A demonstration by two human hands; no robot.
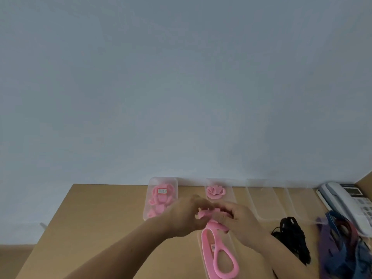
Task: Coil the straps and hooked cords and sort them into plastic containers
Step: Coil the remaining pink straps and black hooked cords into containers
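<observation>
A pink strap [218,252] hangs in a loop from both hands down toward the table's near edge. My left hand [186,215] pinches its upper end. My right hand [239,220] grips the partly rolled end beside it. Behind my left hand, a clear plastic container [150,186] holds several coiled pink straps. A second clear container [232,195] behind my right hand has one pink coil [215,191] at its far end. A black strap pile [291,236] and a tangle of purple, blue and red straps [340,244] lie at the right.
Two empty clear containers [265,200] [302,202] stand side by side on the wooden table [100,218] by the wall. A white desk phone [346,200] sits at the far right. The table's left edge runs diagonally.
</observation>
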